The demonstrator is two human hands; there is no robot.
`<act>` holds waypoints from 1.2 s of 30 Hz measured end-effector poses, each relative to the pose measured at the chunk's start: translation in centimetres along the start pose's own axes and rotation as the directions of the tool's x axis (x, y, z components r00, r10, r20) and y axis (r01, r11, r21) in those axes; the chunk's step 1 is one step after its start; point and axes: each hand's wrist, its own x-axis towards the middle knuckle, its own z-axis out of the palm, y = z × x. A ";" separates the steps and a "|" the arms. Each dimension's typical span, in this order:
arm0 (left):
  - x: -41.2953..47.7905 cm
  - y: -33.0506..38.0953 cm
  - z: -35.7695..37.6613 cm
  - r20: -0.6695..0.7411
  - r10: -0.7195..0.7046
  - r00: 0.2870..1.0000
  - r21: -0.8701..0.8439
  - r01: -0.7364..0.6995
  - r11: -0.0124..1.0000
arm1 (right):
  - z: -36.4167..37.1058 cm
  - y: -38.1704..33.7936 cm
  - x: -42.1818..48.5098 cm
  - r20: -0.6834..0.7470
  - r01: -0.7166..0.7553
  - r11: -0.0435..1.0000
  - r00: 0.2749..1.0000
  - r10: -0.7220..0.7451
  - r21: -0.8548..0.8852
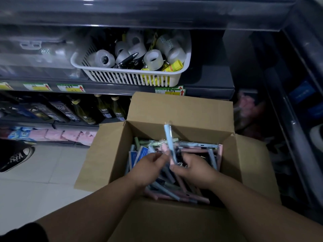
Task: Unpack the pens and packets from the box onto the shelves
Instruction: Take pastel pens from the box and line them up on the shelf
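In the head view, a cardboard box (180, 109) stands open on the floor (43, 172) at about six o'clock in the frame, with its flaps folded out and its far flap leaning against the shelf (209, 79). Inside lies a loose heap of pens (176, 193) in pink, pale blue, green and dark cases, with blue packets (142, 152) standing on edge at the box's nine o'clock side. Both hands are down in the box. The left hand (148, 165) pinches a small bunch of pens (169, 145) between its fingertips, and the right hand (194, 170) has its thumb and curled fingers round the lower ends of the same bunch. One pale blue pen rises out of it toward twelve o'clock, clear of the heap. Blur hides how many pens are in the bunch. At twelve o'clock from the box a white basket (132, 79) sits on the shelf, holding tape rolls (153, 60), a dark pen and yellow items. Price tags (71, 88) line the shelf edge below it. Bottles (97, 110) stand on the lower shelf at ten o'clock, and a dark shoe (17, 158) shows at nine o'clock. The step in hand looks like gathering and squaring a handful of pens before lifting it out; the box is still nearly full, so the task seems barely begun. The next move calls for a firm grip from one hand, a lift straight up past the far flap, and a reach toward twelve o'clock to set the pens on the shelf or in the basket.
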 end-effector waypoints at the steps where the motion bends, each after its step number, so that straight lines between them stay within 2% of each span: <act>1: -0.1 0.4 0.3 0.023 -0.037 0.999 -0.083 0.039 0.996 | 0.2 0.1 0.0 0.030 0.009 1.000 1.000 -0.009 -0.009; 3: -0.2 1.0 0.7 0.029 -0.083 0.996 -0.146 0.086 0.985 | 0.3 0.0 -0.1 0.051 0.037 0.997 0.998 -0.034 -0.067; 6: 0.4 1.3 1.0 -0.041 -0.013 0.999 -0.148 0.007 0.989 | -0.1 0.2 -0.4 -0.006 0.053 0.998 0.999 -0.053 -0.042; 8: 0.6 1.3 1.0 -0.059 -0.017 0.998 -0.172 0.006 0.985 | -0.7 0.8 -0.6 -0.036 0.011 0.999 0.999 -0.012 -0.032; 9: 0.8 1.1 0.8 -0.064 -0.020 0.998 -0.160 0.010 0.987 | -1.0 1.3 -0.7 -0.052 -0.035 0.996 0.998 0.030 -0.081; 12: 1.1 0.5 0.0 -0.082 -0.032 0.996 -0.019 0.030 0.999 | -1.6 2.5 -0.7 -0.083 -0.197 0.957 0.980 0.183 -0.215; 15: 1.2 0.1 -0.3 -0.080 -0.062 0.995 0.133 0.073 0.988 | -1.4 3.0 -0.8 0.000 -0.263 0.899 0.960 0.281 -0.349; 17: 1.0 -0.2 -0.1 -0.060 -0.087 0.994 0.224 0.098 0.970 | -1.1 3.1 -0.8 0.000 -0.284 0.884 0.952 0.306 -0.371; 19: 0.9 -0.4 0.0 -0.053 -0.109 0.993 0.206 0.118 0.971 | -1.0 2.8 -0.7 -0.076 -0.287 0.918 0.958 0.277 -0.272; 22: 1.0 -0.5 -0.3 -0.133 -0.062 0.989 0.189 0.087 0.978 | -0.9 1.9 -0.3 -0.200 -0.220 0.972 0.959 0.201 -0.079; 24: 1.0 -0.5 -0.7 -0.185 -0.047 0.982 0.135 0.073 0.988 | -0.4 1.0 0.2 -0.196 -0.179 0.983 0.966 0.171 -0.024; 27: 0.8 -0.9 -1.3 -0.233 -0.045 0.972 0.034 0.055 0.998 | 1.4 0.0 1.4 -0.137 -0.147 0.982 0.982 0.131 -0.118; 32: 0.3 -1.6 -2.1 -0.244 -0.041 0.969 -0.038 0.032 0.999 | 3.7 -0.5 2.6 -0.108 -0.198 0.932 0.979 0.173 -0.302; 36: 0.1 -1.5 -2.5 -0.219 -0.039 0.975 -0.088 0.021 0.996 | 3.0 -0.6 2.2 -0.118 -0.267 0.905 0.963 0.240 -0.332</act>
